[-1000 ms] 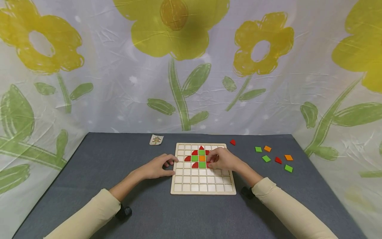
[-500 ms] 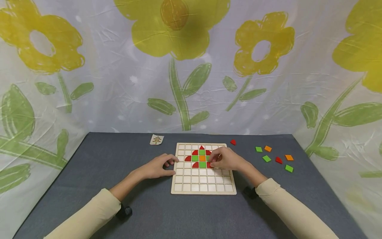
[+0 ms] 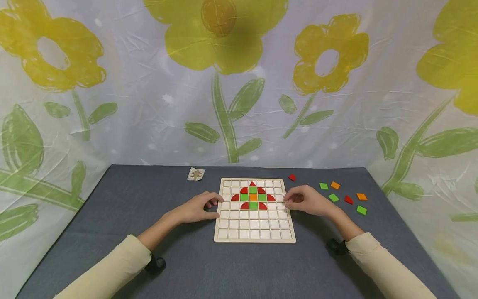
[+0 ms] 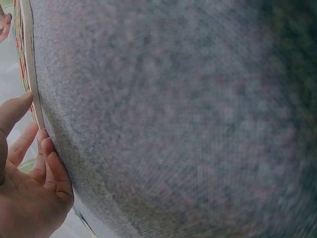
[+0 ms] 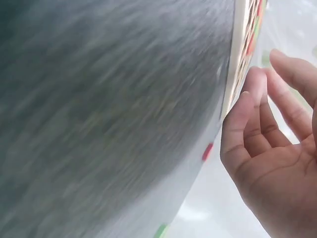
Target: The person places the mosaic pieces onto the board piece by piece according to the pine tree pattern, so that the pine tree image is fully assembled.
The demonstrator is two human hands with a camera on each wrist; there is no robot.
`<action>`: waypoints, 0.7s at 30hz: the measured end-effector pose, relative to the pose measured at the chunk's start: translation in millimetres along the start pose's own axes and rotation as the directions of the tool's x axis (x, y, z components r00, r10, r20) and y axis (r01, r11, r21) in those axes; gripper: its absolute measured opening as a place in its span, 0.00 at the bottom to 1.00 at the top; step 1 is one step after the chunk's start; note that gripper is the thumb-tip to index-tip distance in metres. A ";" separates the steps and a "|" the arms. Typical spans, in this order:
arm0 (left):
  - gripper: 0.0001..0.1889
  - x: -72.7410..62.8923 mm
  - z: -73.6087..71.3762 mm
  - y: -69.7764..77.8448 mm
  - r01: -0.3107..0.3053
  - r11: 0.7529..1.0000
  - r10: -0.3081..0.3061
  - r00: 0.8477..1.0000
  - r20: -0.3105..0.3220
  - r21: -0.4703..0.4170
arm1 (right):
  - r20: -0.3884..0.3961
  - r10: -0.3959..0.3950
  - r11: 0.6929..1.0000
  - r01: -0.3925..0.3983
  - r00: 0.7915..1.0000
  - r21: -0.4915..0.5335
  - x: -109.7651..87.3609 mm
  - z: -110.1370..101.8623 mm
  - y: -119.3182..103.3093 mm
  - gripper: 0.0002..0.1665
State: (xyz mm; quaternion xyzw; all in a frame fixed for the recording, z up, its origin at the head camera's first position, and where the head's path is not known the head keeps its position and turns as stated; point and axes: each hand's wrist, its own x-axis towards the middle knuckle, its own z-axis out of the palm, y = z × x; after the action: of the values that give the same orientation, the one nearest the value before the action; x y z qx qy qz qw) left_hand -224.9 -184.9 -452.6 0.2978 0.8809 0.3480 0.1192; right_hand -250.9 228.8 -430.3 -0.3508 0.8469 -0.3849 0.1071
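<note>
A pale wooden grid board (image 3: 254,240) lies on the table in the head view. Near its far side sits a pattern: a red triangle (image 3: 252,184), green squares around an orange square (image 3: 253,197), and several red rounded pieces flanking them. At the board's left edge, my left hand (image 3: 196,209) rests its thumb and a fingertip against the rim; the left wrist view shows these fingers (image 4: 22,144) touching the edge. My right hand (image 3: 310,200) hovers by the right rim, fingers loosely bent. Nothing shows between its fingers in the right wrist view.
Loose pieces lie right of the board: a red one (image 3: 292,177) near the far edge, another red one (image 3: 348,200), green squares (image 3: 333,198) and orange squares (image 3: 361,197). A small patterned card (image 3: 196,174) lies at the back left. A flowered cloth hangs behind.
My right hand has let go of the pattern's right side and moved right to the board's rim, uncovering the red and green pieces there. The left hand has stayed put.
</note>
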 end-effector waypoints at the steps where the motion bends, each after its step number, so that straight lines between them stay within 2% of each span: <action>1: 0.22 0.0 -0.1 0.1 0.001 1.000 -0.001 1.000 0.000 0.000 | -0.007 -0.002 1.000 0.002 1.000 0.005 -4.1 -2.1 2.2 0.09; 5: 0.22 0.1 -0.5 0.8 0.002 1.000 -0.002 1.000 0.002 -0.002 | -0.037 0.009 1.000 -0.008 0.999 0.020 -20.4 -11.0 11.5 0.10; 14: 0.22 -0.1 0.2 2.6 0.008 1.000 -0.008 1.000 -0.001 0.001 | -0.099 0.106 0.994 -0.104 0.989 0.024 -55.7 -34.4 27.6 0.11; 21: 0.22 -0.1 -0.5 2.2 0.001 1.000 -0.001 1.000 0.001 0.000 | -0.168 0.197 0.980 -0.193 0.966 0.039 -78.0 -57.9 40.2 0.15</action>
State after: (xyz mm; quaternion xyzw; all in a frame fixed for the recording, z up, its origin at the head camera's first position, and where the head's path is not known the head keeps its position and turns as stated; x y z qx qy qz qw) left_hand -224.0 -184.0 -450.7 0.2977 0.8810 0.3476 0.1198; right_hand -240.6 333.4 -427.1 -0.2303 0.8791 -0.4106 0.0751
